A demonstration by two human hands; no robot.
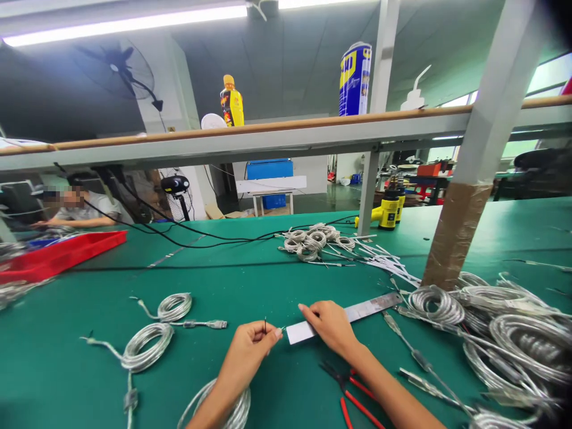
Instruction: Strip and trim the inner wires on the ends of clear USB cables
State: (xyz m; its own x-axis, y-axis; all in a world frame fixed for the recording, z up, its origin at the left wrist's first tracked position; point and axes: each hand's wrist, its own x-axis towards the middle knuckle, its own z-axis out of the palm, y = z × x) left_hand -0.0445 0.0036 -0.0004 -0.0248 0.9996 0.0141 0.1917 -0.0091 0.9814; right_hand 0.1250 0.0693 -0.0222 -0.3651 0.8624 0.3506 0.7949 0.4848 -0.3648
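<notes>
My left hand (255, 344) is closed in a pinch on the thin wire end of a cable, just left of the ruler's end. A coiled clear-jacketed USB cable (239, 410) lies under my left forearm. My right hand (329, 326) presses a metal ruler (373, 308) against the green table, fingers closed over it. Red-handled pliers (346, 381) rest beside my right forearm, partly hidden by it. To the left lie two coiled USB cables (147, 347), one with its USB plug (217, 325) pointing right.
A large pile of coiled cables (527, 333) fills the right side around a taped post (460, 232). Farther back are small coils (313, 241), white strips (388, 262) and a yellow heat gun (388, 210). A red tray (67, 253) stands left; a person (89, 208) sits beyond.
</notes>
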